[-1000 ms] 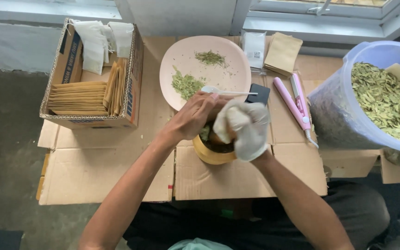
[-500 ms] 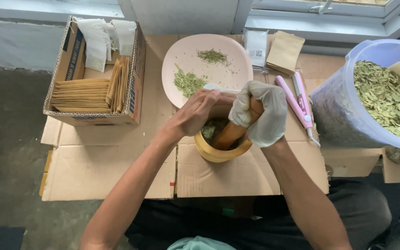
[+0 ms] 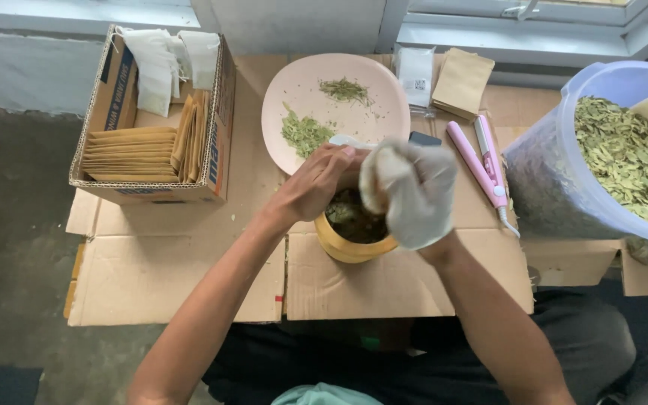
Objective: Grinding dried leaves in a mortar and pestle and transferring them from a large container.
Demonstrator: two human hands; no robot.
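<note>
A yellow wooden mortar [image 3: 343,246] holding crushed green leaves sits on flattened cardboard in front of me. My left hand [image 3: 315,182], bare, grips the mortar's far rim. My right hand [image 3: 412,193], in a white glove, is closed over the top of a pestle that goes down into the mortar; the glove hides the pestle almost wholly. Just beyond the hands lies a pale pink plate [image 3: 384,112] with two small heaps of dried green leaves.
A cardboard box [image 3: 106,105] of brown envelopes and white filter bags stands at the left. A pink hair-straightener-like sealer [image 3: 481,161] lies right of the plate. A large translucent bucket [image 3: 541,165] of dried leaves stands at the far right. Small packets [image 3: 460,81] lie near the wall.
My gloved right hand has come down and toward the mortar's middle, covering the pestle that showed half a second ago. The left hand stays on the rim.
</note>
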